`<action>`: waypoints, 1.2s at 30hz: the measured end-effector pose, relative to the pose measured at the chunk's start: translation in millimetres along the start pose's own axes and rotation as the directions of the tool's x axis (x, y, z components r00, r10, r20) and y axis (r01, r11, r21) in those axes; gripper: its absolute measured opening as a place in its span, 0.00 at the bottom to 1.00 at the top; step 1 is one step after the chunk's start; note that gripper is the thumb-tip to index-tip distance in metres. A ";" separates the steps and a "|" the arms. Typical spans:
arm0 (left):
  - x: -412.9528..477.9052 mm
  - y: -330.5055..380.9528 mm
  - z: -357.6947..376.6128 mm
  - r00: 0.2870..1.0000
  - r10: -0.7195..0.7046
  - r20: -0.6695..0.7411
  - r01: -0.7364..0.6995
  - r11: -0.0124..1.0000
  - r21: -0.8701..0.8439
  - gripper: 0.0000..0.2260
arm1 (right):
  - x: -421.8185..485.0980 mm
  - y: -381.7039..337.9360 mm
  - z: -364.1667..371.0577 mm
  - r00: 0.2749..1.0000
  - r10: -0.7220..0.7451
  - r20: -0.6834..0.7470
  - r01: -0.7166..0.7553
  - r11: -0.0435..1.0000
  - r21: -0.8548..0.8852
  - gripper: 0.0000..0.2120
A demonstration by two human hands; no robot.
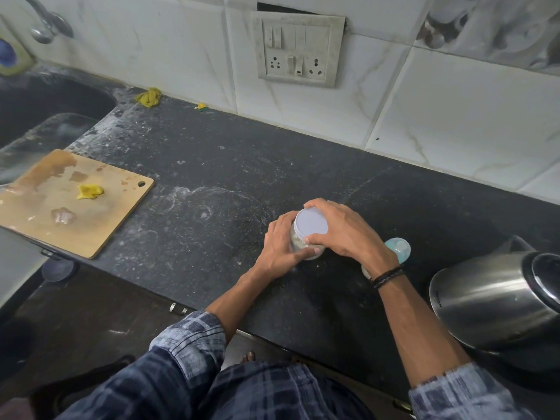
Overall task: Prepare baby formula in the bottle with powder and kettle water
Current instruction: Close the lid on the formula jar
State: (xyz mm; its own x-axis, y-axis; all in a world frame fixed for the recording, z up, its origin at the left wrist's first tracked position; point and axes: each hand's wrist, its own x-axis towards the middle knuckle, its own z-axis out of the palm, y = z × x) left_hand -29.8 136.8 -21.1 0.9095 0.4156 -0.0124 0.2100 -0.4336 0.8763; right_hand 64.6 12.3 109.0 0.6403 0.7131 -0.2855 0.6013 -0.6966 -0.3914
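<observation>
Fingers (316, 204) of the right hand (348, 231) are curling round the round white lid (311, 223) of a clear plastic powder jar (298, 242), likely to twist it off. The left hand (277, 251) is gripping the jar's body, steadying it on the dark speckled stone tabletop (212, 177). The pale blue baby bottle (399, 248) is standing just behind the right wrist, with the steel kettle (491, 301) near it.

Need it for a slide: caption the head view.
Left hand holds the powder jar, right hand grips its white lid, on a black counter; baby bottle and steel kettle at right.
</observation>
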 end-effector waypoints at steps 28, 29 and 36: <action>-0.8 -1.4 0.9 1.000 0.010 -0.007 -0.010 1.000 0.019 0.38 | -5.3 4.4 -2.6 0.994 0.011 -0.110 -0.019 0.997 -0.073 0.31; -1.0 -1.4 1.0 1.000 0.010 -0.009 -0.010 1.000 0.018 0.38 | -5.0 4.7 -3.7 0.993 0.006 -0.121 -0.015 0.997 -0.075 0.31; -1.5 -0.8 0.2 0.999 0.031 -0.018 -0.031 0.999 0.027 0.40 | -2.8 0.9 5.8 0.997 -0.022 -0.068 0.016 0.997 -0.080 0.32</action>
State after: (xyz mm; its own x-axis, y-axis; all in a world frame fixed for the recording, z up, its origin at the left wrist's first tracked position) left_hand -31.3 136.4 -21.8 0.9088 0.4166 0.0237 0.1917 -0.4672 0.8631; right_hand 60.6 10.1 104.4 0.6581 0.7210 -0.2172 0.6479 -0.6891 -0.3246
